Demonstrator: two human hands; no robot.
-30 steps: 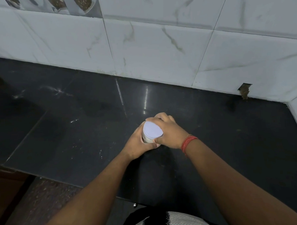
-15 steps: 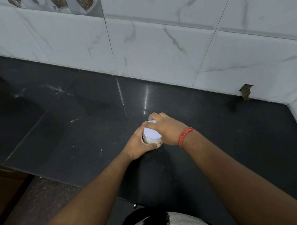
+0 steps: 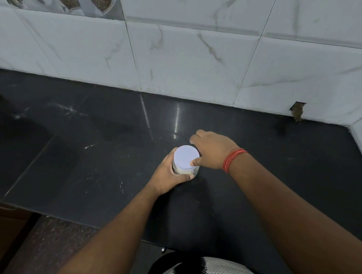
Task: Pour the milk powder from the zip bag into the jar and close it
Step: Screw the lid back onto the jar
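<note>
Jar (image 3: pixel 185 171) stands lidded on counter (image 3: pixel 94 160), left hand (image 3: pixel 169 176) gripping it, right hand (image 3: pixel 211 149) pinching lid (image 3: pixel 186 156).

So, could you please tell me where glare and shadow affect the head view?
Head view: two bright glare streaks on the black counter beyond the jar; soft shadow under the forearms; white lid evenly lit and readable.
</note>
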